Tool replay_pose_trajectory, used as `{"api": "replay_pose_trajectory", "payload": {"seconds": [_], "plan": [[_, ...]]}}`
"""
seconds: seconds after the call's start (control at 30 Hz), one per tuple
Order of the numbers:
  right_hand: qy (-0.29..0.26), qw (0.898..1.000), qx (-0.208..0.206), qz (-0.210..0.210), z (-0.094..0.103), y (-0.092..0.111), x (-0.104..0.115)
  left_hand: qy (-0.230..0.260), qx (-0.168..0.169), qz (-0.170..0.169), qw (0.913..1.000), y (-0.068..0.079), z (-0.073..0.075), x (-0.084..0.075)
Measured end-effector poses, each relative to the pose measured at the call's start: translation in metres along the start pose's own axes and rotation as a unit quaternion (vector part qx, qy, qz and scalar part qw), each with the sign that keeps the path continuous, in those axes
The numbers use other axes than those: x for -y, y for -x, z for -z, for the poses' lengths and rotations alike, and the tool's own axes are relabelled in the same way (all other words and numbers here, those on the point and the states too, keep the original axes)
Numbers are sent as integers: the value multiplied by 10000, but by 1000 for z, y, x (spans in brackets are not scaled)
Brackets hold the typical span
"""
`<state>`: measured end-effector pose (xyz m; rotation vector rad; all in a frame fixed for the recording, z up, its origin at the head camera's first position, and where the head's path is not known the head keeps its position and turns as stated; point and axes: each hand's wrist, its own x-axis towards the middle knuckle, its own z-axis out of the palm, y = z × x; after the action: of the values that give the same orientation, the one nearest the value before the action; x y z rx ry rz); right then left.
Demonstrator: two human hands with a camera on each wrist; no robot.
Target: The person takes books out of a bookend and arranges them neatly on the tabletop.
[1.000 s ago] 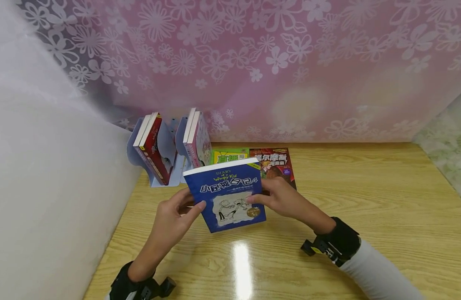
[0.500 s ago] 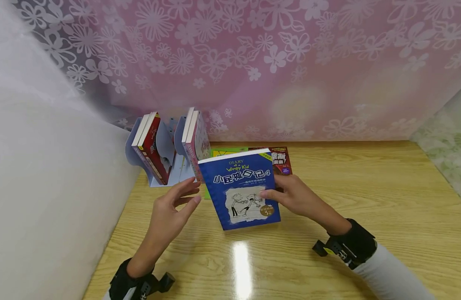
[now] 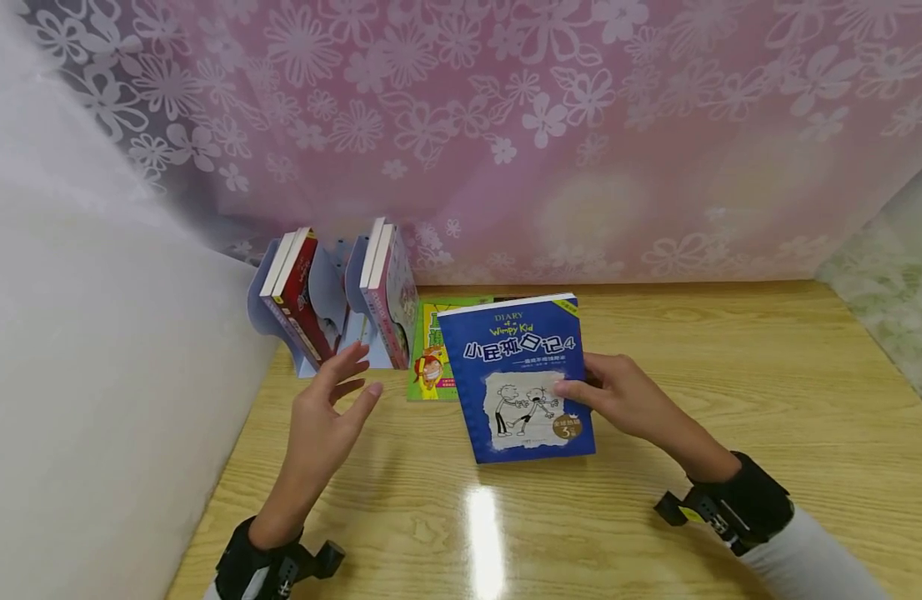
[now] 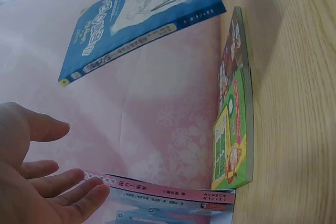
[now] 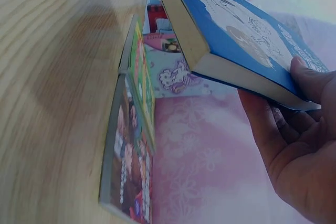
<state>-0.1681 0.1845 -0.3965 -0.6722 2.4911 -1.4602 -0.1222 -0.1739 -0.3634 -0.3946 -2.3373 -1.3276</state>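
Note:
A blue paperback book (image 3: 532, 375), titled Diary of a Wimpy Kid, is held up over the table with its front cover towards the head camera. My right hand (image 3: 626, 396) grips its right edge, thumb on the cover and fingers behind. In the right wrist view the book's page edges (image 5: 252, 85) show above those fingers. My left hand (image 3: 326, 417) is apart from the book, its fingers spread and holding nothing. Beyond it stands a light-blue book rack (image 3: 329, 287). Behind the blue book lies a green book (image 3: 431, 367), partly covered in the head view.
Red-covered books (image 3: 299, 287) stand in the rack's left section, pink ones (image 3: 389, 292) in its right. A dark red-brown book (image 5: 128, 166) lies beside the green one. A white wall (image 3: 116, 350) borders the wooden table (image 3: 731, 375) at left, a pink floral curtain (image 3: 506, 167) behind.
My left hand has let go of the blue book and drawn slightly left and down. My right hand has carried the book to the right, uncovering more of the green book.

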Motion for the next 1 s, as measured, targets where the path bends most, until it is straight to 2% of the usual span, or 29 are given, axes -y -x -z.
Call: {"api": "replay_pose_trajectory", "payload": {"seconds": [0.33,0.7,0.93,1.0], "plan": [[175,9989,-241,-364,18,18,-12,-16,-158,99,9998,-3,5,13],[569,9943,-579,-697,41,32,-30,-256,-632,585,9960,-12,17,27],[746,9906,-719,-899,55,40,-37,-359,-859,667,9934,-16,20,77],[803,9896,-757,-920,58,42,-40,-351,-883,708,9930,-18,21,79]]}}
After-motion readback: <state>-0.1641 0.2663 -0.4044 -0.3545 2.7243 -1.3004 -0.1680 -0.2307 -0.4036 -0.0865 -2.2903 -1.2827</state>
